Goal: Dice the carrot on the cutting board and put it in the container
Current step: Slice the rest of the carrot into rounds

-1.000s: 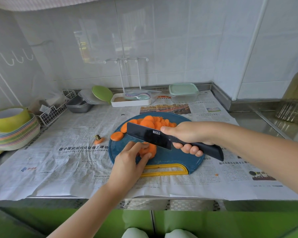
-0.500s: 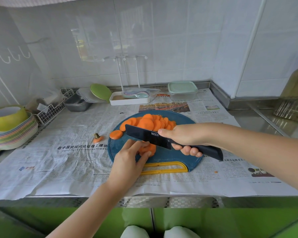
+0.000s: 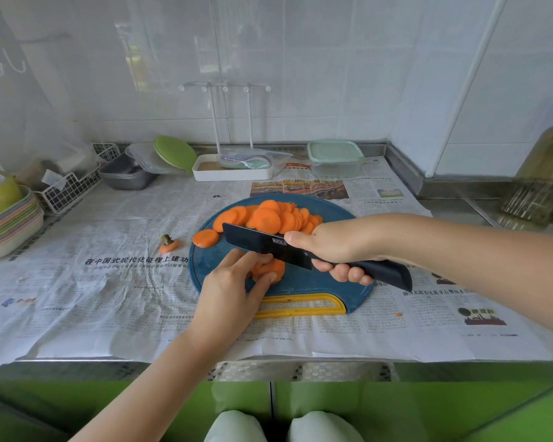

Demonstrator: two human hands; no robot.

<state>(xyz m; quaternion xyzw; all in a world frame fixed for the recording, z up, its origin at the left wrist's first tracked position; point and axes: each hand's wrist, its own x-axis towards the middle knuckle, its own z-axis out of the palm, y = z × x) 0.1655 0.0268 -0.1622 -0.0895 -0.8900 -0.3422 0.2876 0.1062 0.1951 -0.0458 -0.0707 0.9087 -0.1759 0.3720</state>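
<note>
**Dicing, stack held for the cut.** Your left hand (image 3: pixel 229 291) pinches a small stack of carrot slices (image 3: pixel 273 270) at the near middle of the round blue cutting board (image 3: pixel 316 282). The fingertips lie on top and the thumb at the near side, a hold that probably steadies the stack for cutting into strips and then dice. Your right hand (image 3: pixel 329 250) is wrapped round the dark handle of the black knife (image 3: pixel 259 242), with the thumb laid on the flat of the blade near its heel, which likely gives you control of the edge. The blade stands on edge over the stack, close against the left fingertips; whether it touches the carrot cannot be told. The rest of the carrot lies as a pile of round slices (image 3: pixel 268 218) on the far half of the board, with a single slice (image 3: pixel 206 238) at its left rim, and none appears diced. The container (image 3: pixel 336 157), clear and with its mint-green lid on, stands at the back of the worktop by the wall, well apart from the board. The lid would have to come off first, and the pile lies between your hands and the container. On the newspaper (image 3: pixel 109 282) left of the board lies the cut-off carrot top (image 3: pixel 168 244). A white rack tray (image 3: pixel 233 172), metal trays (image 3: pixel 128 175) and a wire basket (image 3: pixel 74 186) line the back, and a stack of plates (image 3: pixel 10 228) sits far left.
</note>
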